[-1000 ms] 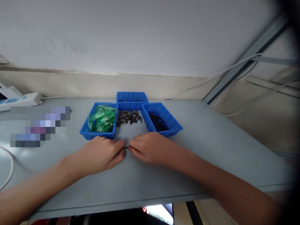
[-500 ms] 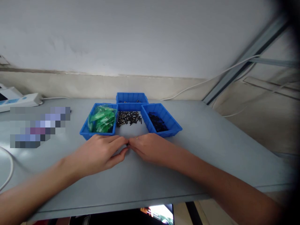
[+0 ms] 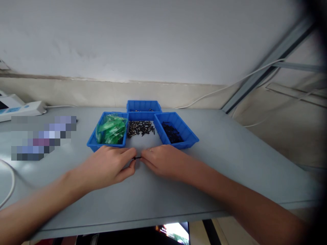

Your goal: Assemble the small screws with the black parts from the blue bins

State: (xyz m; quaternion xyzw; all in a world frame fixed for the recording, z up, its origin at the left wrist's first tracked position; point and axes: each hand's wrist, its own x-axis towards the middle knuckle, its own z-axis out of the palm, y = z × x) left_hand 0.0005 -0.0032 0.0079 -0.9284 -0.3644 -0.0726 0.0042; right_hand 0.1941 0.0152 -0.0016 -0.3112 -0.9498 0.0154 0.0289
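The fingertips draw a touch apart from half a second back, and a small black pin (image 3: 137, 158) shows between them. Left hand (image 3: 107, 167) and right hand (image 3: 163, 160) each pinch an end, mid-frame, just below the loose screws (image 3: 140, 128).

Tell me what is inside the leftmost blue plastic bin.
The leftmost blue plastic bin holds a loose pile of green see-through plastic packets, heaped about to its rim. The bin's floor and anything beneath the packets are covered.
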